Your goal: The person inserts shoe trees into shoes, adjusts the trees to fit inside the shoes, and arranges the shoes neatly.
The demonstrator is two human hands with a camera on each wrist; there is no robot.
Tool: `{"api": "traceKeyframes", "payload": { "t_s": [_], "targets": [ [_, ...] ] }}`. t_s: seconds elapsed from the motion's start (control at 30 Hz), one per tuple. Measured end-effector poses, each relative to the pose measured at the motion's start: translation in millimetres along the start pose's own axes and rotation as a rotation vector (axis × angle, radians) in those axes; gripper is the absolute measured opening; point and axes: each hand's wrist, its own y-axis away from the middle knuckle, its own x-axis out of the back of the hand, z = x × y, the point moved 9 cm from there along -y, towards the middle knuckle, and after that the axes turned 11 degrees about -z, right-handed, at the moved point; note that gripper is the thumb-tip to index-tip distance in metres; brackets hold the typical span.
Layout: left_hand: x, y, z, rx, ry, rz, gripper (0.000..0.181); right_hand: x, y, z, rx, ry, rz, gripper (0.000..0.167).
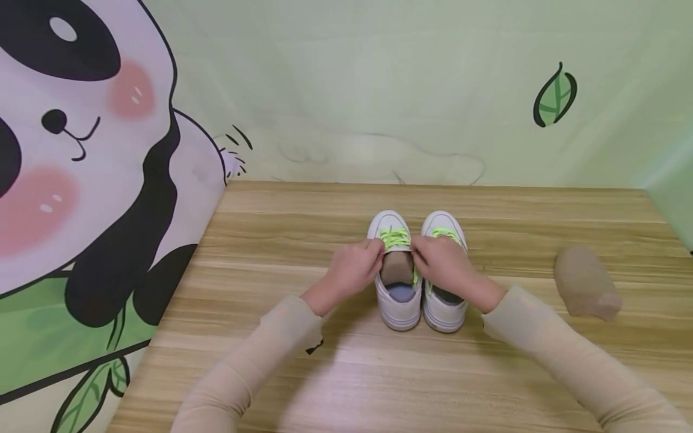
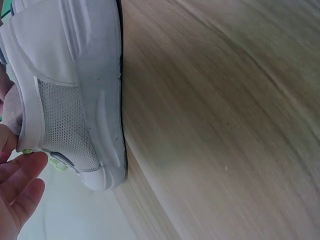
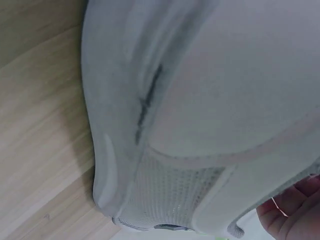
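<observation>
Two white sneakers stand side by side on the floor, toes away from me. Brown cloth like a sock (image 1: 397, 267) fills the front of the left sneaker's (image 1: 397, 310) opening, below its bright green laces (image 1: 394, 236). With thumb and fingers my left hand (image 1: 354, 264) pinches that opening's left edge by the laces; the left wrist view shows the fingertips there, against the sneaker's mesh side (image 2: 67, 120). My right hand (image 1: 444, 261) pinches the opposite edge, reaching across the right sneaker (image 1: 444, 316) and hiding part of it. In the right wrist view a scuffed white sneaker (image 3: 225, 85) mostly blocks the fingers (image 3: 295, 207).
A brown sock (image 1: 585, 282) lies on the wood-patterned floor (image 1: 335, 373) to the right. Behind the sneakers rises a pale green wall (image 1: 379, 78) with a painted leaf. A big painted panda (image 1: 103, 180) covers the left wall.
</observation>
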Motion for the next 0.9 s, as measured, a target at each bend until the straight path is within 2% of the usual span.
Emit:
{"api": "traceKeyframes", "payload": {
  "t_s": [0.1,0.17,0.27,0.37,0.43,0.63,0.9],
  "targets": [
    [-2.7,0.4,-1.1,0.010,0.017,-0.022,0.006,0,0.8,2,-0.010,-0.031,-0.011,0.003],
    [-4.7,1.0,-3.1,0.033,0.050,-0.048,0.009,-2,1.3,4,-0.015,-0.052,-0.047,0.007],
    [-8.9,2.7,-6.9,0.077,0.125,-0.108,0.019,-7,2.3,4,-0.011,-0.058,-0.138,0.026],
    [-14.0,4.2,-7.8,0.097,0.152,-0.163,0.033,-11,3.3,0,0.016,-0.033,-0.217,0.048],
    [-17.7,4.7,-6.8,0.099,0.153,-0.194,0.040,-14,3.6,-2,0.028,-0.020,-0.243,0.054],
    [-24.2,3.6,-5.7,0.128,0.147,-0.229,0.049,-17,4.1,-3,0.007,-0.027,-0.241,0.052],
    [-20.7,2.3,-3.1,0.147,0.120,-0.231,0.047,-19,2.1,-4,-0.009,-0.014,-0.238,0.049]
  ]
}}
